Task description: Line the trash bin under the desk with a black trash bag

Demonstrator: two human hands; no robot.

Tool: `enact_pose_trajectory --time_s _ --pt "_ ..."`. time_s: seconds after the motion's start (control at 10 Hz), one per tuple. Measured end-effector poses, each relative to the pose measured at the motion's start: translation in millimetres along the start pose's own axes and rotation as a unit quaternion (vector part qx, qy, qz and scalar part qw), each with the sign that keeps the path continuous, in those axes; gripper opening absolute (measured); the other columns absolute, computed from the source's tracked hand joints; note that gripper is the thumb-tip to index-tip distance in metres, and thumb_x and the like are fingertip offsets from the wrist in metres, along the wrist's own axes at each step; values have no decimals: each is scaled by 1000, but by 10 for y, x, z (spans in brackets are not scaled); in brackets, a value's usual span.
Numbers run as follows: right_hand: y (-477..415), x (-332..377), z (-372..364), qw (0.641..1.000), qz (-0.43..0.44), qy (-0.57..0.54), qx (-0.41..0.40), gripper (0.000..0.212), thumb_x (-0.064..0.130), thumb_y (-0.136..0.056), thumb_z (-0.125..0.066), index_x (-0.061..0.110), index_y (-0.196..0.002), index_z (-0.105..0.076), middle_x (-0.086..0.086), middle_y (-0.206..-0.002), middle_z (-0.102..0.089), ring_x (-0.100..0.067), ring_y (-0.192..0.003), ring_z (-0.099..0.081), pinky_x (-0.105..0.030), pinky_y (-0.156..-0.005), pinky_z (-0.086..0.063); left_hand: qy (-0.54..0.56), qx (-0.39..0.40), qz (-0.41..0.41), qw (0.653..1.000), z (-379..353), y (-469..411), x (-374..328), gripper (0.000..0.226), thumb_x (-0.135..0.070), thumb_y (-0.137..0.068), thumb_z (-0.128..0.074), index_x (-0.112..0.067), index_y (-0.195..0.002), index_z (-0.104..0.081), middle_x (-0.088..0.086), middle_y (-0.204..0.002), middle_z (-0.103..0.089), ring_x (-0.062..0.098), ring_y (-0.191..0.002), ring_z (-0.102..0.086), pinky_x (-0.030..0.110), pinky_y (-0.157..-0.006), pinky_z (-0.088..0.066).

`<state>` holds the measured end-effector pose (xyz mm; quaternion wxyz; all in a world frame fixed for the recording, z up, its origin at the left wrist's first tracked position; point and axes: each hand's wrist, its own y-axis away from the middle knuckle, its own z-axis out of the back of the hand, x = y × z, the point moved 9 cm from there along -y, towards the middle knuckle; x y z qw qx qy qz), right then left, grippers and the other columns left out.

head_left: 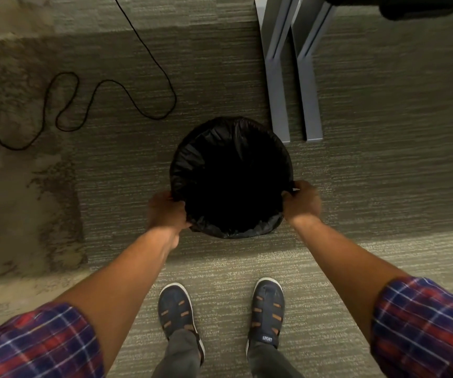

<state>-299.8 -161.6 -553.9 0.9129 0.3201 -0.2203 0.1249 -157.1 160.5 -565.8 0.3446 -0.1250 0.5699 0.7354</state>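
A round trash bin stands on the carpet in front of my feet, and a black trash bag (220,135) is stretched over its whole rim, so the bin's own surface is hidden. The inside is dark and I cannot see its bottom. My left hand (166,210) grips the bag's edge at the near-left of the rim. At the near-right of the rim, my right hand (301,201) pinches the bag's edge. Both arms reach down from rolled plaid sleeves.
Two grey metal desk feet (280,91) (311,88) lie on the carpet just beyond the bin's far right. A black cable (127,90) snakes across the floor at the left. My two shoes (177,309) (267,309) stand close behind the bin.
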Motion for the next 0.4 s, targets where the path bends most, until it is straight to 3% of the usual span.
enact_pose_trajectory --time_s 0.2,0.3,0.4 --pt "-66 -69 -44 999 -4 -27 45 29 18 -101 -66 9 -129 -70 -14 -122 -78 -34 -106 -75 -35 -83 -58 23 38 20 999 -23 15 46 29 2 -104 -53 -18 -93 -72 7 -96 -77 31 -90 -76 40 -72 -64" --pt "-6 10 6 998 6 30 52 43 34 -104 -60 8 -138 -64 -17 -134 -73 -38 -118 -70 -39 -89 -55 -32 13 -1 999 39 61 -34 20 -9 -101 -62 2 -113 -73 29 -116 -77 49 -109 -75 53 -83 -62" --pt "84 111 78 994 34 92 41 62 42 -106 -56 6 -155 -45 -21 -155 -54 -42 -139 -55 -48 -105 -51 -108 -7 -10 994 76 162 -78 49 -21 -97 -68 6 -137 -60 33 -137 -67 51 -129 -64 53 -97 -56"
